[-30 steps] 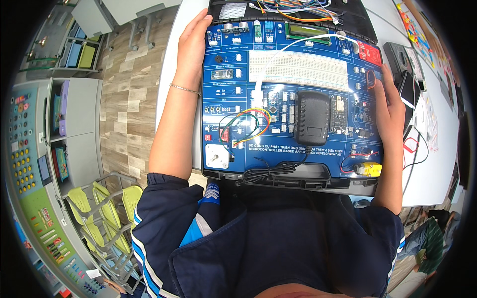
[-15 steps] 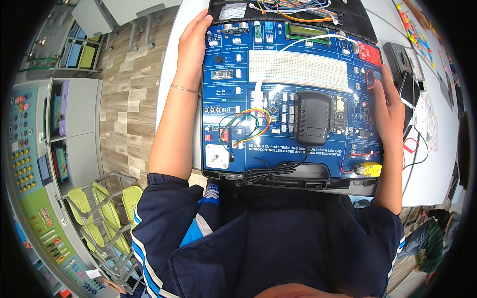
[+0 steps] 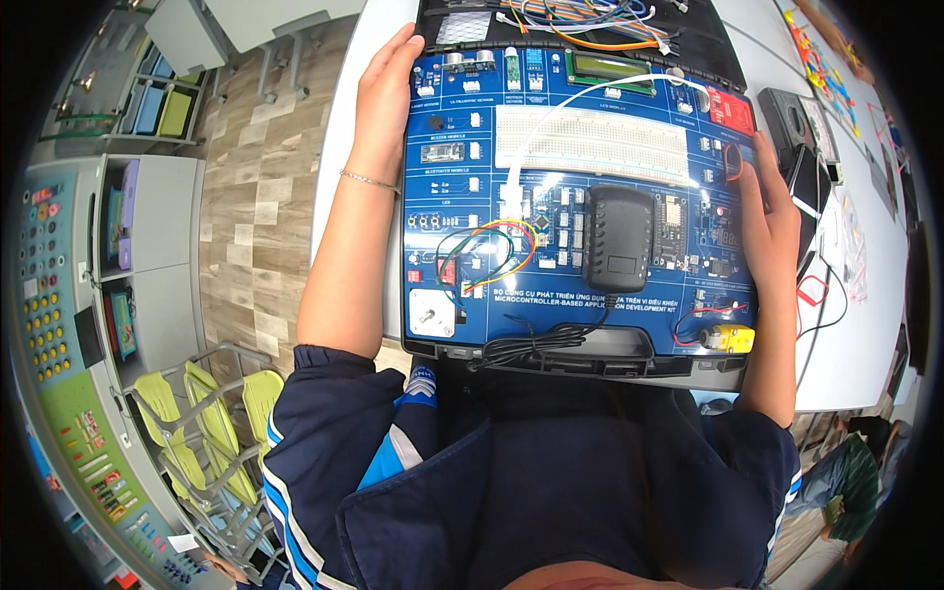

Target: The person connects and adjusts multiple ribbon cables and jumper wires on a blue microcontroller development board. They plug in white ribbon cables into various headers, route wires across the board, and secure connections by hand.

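A blue electronics training kit in a black case (image 3: pixel 423 202) lies before me, its lid (image 3: pixel 728 49) folded back and holding a bundle of coloured wires (image 3: pixel 580 22). My left hand (image 3: pixel 383 103) grips the case's left side near the hinge. On the opposite edge, my right hand (image 3: pixel 772 216) holds the case with fingers along its side. A black power adapter (image 3: pixel 618 236) rests on the panel, its cord (image 3: pixel 531 344) coiled at the front by the handle. Also on the panel are a white breadboard (image 3: pixel 590 143), a white cable (image 3: pixel 513 197), a small display (image 3: pixel 610 71) and a yellow motor (image 3: pixel 728 339).
The white table (image 3: pixel 855 344) extends to the right, carrying a multimeter (image 3: pixel 787 118), cables and colourful pieces (image 3: pixel 821 69). Green chairs (image 3: pixel 211 423) and a grey cabinet (image 3: pixel 162 265) stand at the left. Another person (image 3: pixel 855 482) is at the lower right.
The kit and my left hand have shifted very slightly right and down in the picture. My grip on both sides looks the same.
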Motion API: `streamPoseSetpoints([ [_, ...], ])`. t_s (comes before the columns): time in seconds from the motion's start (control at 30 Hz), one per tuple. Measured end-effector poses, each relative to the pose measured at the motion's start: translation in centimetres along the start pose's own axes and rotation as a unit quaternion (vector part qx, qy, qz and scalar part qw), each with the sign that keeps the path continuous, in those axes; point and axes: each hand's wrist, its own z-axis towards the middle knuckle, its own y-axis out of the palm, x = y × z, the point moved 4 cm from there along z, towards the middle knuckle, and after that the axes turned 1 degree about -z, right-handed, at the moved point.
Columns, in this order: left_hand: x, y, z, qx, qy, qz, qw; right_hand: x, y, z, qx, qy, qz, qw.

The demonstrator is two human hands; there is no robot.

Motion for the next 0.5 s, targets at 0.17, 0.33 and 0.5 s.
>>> streamPoseSetpoints([
  [0.17,-0.06,0.06,0.15,0.007,-0.003,0.005,1.000,-0.14,-0.09,-0.04,-0.002,0.005,0.007,1.000],
  [0.33,0.32,0.23,-0.29,0.014,-0.012,0.037,0.999,-0.27,-0.08,-0.07,0.003,-0.009,0.006,1.000],
  [0.5,0.60,0.07,0.22,0.041,0.106,0.171,0.979,-0.40,-0.09,-0.11,0.006,-0.032,0.004,0.999],
])
